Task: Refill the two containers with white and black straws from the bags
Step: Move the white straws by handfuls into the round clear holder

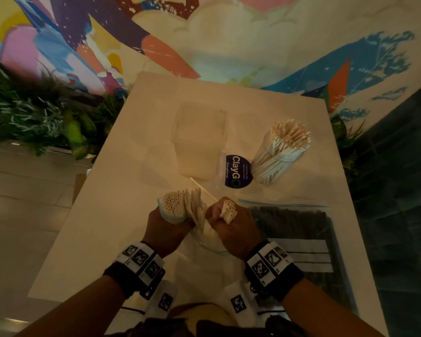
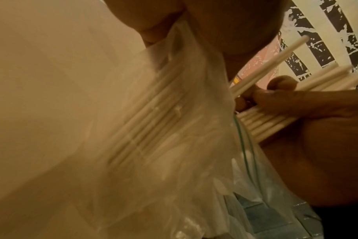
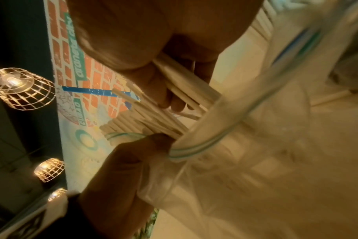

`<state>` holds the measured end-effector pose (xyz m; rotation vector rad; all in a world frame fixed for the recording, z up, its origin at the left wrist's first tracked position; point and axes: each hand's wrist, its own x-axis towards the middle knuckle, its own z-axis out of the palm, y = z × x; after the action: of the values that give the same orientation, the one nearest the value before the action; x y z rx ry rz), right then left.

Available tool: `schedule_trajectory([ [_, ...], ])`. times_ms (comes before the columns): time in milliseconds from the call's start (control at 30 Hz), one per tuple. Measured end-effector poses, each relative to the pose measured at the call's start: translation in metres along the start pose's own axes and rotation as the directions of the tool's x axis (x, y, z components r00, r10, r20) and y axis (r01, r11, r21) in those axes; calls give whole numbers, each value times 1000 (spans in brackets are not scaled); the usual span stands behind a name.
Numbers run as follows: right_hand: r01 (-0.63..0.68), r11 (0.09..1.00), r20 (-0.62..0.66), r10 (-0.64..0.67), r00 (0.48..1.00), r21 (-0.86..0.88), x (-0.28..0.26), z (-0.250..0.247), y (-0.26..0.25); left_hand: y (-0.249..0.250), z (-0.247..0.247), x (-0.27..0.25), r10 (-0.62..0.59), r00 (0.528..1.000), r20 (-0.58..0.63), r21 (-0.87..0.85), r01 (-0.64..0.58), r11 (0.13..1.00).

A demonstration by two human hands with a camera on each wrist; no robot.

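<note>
My left hand [image 1: 167,222] grips the clear zip bag of white straws [image 1: 180,206] upright near the table's middle, its mouth facing up. Through the plastic the bagged straws [image 2: 153,122] show in the left wrist view. My right hand [image 1: 229,220] holds a small bundle of white straws [image 1: 229,210] just beside the bag's mouth; the bundle [image 3: 186,87] lies in its curled fingers. A clear container [image 1: 277,154] at the right rear stands full of white straws. A second clear container [image 1: 199,139] behind the hands looks empty. The bag of black straws [image 1: 294,227] lies flat at the right.
A single loose white straw [image 1: 203,189] lies on the white table [image 1: 122,190] in front of the containers. A round dark ClayGo sticker [image 1: 237,171] sits between them. Green plants [image 1: 34,113] line the left edge, and a painted wall rises behind.
</note>
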<state>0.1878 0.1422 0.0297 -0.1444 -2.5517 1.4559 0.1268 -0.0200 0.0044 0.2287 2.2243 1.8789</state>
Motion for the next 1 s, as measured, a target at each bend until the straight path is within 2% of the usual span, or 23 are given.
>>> schedule_trajectory([
  [67,-53,996,111,61,992,-72,-7,4,4,0,0,-1,-17,1000,9,11,17,1000],
  [133,-98,993,123,105,987,-64,-14,5,8,0,0,-1,-26,1000,12,4,26,1000],
  [233,-204,950,84,189,978,236,-17,0,4,-1,-1,0,-22,1000,13,37,21,999],
  [333,-201,845,96,176,980,496,-14,-10,-8,-4,-3,2,-24,1000,11,50,24,998],
  [500,-149,700,139,72,988,698,3,-40,-44,-6,-3,4,-49,999,2,33,49,998],
  [567,-125,704,121,56,991,699,9,-55,-62,-5,-3,4,-49,999,1,35,49,998],
  [700,-41,706,23,35,999,707,20,-86,-90,-5,-6,4,-47,999,18,-5,47,999],
  [800,115,737,-149,-19,989,666,37,-115,-99,-5,-5,5,-59,998,18,-2,59,998],
  [867,268,771,-327,-82,941,577,55,-138,-101,-5,-5,4,-56,998,18,2,56,998],
  [933,430,759,-497,-163,852,488,74,-159,-103,-6,-5,4,-47,999,19,3,47,999],
  [1000,551,730,-615,-230,754,403,91,-175,-100,-5,-6,3,-47,999,17,-3,47,999],
])
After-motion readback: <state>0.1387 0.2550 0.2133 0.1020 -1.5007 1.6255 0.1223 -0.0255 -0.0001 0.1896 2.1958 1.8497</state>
